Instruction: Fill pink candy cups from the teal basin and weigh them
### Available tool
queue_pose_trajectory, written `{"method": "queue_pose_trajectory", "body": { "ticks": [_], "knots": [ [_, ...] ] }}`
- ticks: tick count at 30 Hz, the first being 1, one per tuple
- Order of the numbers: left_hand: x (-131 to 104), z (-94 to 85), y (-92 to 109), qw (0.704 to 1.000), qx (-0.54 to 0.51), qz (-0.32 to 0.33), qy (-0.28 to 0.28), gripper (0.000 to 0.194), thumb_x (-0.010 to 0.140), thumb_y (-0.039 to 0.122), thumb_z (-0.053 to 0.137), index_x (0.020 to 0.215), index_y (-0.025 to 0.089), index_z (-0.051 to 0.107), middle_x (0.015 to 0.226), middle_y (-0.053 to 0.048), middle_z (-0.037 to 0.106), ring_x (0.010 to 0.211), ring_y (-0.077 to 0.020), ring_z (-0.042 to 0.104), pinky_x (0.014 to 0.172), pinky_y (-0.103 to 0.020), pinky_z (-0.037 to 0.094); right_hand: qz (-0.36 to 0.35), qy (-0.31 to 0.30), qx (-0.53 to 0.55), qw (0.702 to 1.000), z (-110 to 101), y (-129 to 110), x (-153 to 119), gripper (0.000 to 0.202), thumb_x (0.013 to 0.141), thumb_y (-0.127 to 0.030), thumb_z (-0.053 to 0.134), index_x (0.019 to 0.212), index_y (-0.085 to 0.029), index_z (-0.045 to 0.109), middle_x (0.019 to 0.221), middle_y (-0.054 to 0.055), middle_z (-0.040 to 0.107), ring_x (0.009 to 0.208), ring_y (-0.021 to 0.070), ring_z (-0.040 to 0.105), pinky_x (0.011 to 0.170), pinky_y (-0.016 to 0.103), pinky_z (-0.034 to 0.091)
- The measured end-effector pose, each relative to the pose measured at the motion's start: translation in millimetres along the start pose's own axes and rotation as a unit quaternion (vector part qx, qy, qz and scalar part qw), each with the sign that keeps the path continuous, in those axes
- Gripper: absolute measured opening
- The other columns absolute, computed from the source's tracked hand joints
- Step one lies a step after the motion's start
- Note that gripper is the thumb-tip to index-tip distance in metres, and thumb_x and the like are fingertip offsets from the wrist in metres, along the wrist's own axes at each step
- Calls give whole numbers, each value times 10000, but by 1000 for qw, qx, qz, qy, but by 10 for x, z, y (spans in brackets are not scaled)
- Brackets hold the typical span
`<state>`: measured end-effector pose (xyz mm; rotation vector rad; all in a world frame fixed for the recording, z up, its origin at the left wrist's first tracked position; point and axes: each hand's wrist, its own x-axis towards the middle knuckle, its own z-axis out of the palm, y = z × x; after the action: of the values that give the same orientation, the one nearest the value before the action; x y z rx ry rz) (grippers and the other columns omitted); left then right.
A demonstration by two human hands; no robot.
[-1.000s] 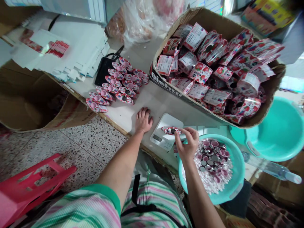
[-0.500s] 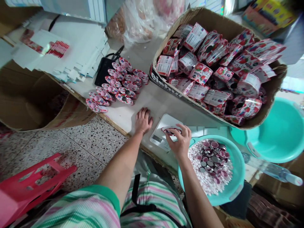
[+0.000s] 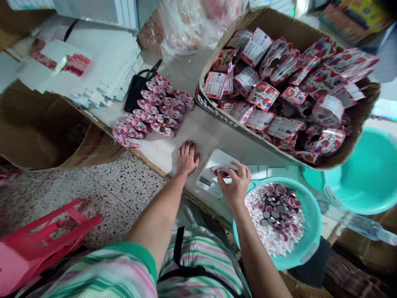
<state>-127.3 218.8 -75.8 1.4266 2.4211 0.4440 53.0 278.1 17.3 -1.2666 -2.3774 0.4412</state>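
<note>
Table [image 3: 201,130] above speckled floor [image 3: 113,190] bears a scale [image 3: 218,157]; left hand [image 3: 187,157] lies spread, right hand [image 3: 234,178] pinches packet [image 3: 216,169].

A red plastic stool [image 3: 21,252] shows at lower left against the speckled terrazzo floor [image 3: 114,178], below an open cardboard carton [image 3: 96,145]. Scissors [image 3: 152,70] lie by a flat black case [image 3: 132,93], with clear plastic bags [image 3: 178,35] farther back. At right, a transparent bottle [image 3: 350,219] lies near the far-right turquoise basin [image 3: 367,174]; a blurred yellow box [image 3: 367,16] sits at upper right.
</note>
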Motion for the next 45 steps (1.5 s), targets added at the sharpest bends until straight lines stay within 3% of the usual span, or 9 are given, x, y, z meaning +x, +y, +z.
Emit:
{"method": "queue_pose_trajectory", "body": {
  "ticks": [11, 16, 22, 26, 31, 35, 40, 45],
  "knots": [
    [-1, 18, -7, 1000, 3, 6, 6, 472, 862, 350, 458, 1285, 140, 465, 1402, -127, 420, 1345, -281, 283, 1082, -453, 265, 34, 32, -16, 999, -64, 76, -95, 22, 728, -244, 640, 746, -231, 637, 1068, 52, 584, 1012, 245, 500, 900, 437, 374],
    [-3, 9, -6, 1000, 0, 10, 10, 466, 864, 345, 449, 1279, 136, 472, 1397, -130, 425, 1343, -285, 287, 1081, -458, 267, 39, 45, 1, 998, -215, 141, -184, 52, 765, -214, 603, 816, -217, 612, 1039, 59, 593, 992, 229, 529, 901, 437, 380],
    [0, 16, -9, 1000, 2, 9, 13, 479, 860, 340, 457, 1292, 132, 465, 1402, -129, 422, 1341, -286, 293, 1086, -463, 266, 71, 94, 16, 993, -483, 316, -459, 97, 825, -253, 573, 898, -193, 594, 986, 87, 603, 965, 239, 552, 877, 443, 409],
    [-2, 25, -18, 1000, 15, 11, 13, 475, 859, 339, 457, 1288, 135, 471, 1405, -122, 421, 1334, -291, 305, 1082, -461, 272, 104, 109, -2, 989, -555, 529, -761, 160, 859, -293, 543, 953, -170, 586, 933, 121, 612, 953, 266, 550, 856, 456, 424],
    [-11, 18, -18, 1000, 13, 10, 19, 467, 861, 337, 459, 1282, 135, 474, 1394, -126, 435, 1335, -286, 305, 1079, -459, 279, 124, 63, -23, 990, -457, 791, -1177, 240, 881, -333, 511, 1014, -142, 569, 957, 161, 601, 938, 287, 553, 836, 483, 438],
    [-9, 15, -20, 1000, 17, 12, 18, 462, 860, 331, 461, 1278, 137, 477, 1398, -125, 433, 1335, -289, 309, 1077, -461, 281, 118, 9, -21, 993, -325, 871, -1376, 277, 886, -346, 493, 1075, -150, 548, 1008, 165, 594, 969, 300, 539, 855, 510, 438],
    [-6, 21, -26, 999, 18, 16, 21, 459, 856, 325, 467, 1275, 139, 479, 1389, -126, 440, 1330, -287, 317, 1079, -457, 283, 132, -20, -5, 991, -257, 862, -1419, 279, 889, -366, 483, 1060, -165, 575, 982, 136, 605, 936, 283, 548, 837, 490, 451],
    [-7, 25, -30, 999, 19, 15, 27, 454, 858, 330, 466, 1268, 136, 484, 1385, -124, 444, 1327, -290, 320, 1081, -460, 282, 143, -70, 15, 987, -331, 873, -1358, 298, 880, -398, 495, 1049, -170, 584, 1021, 135, 581, 972, 283, 545, 842, 472, 453]
  ]
}}
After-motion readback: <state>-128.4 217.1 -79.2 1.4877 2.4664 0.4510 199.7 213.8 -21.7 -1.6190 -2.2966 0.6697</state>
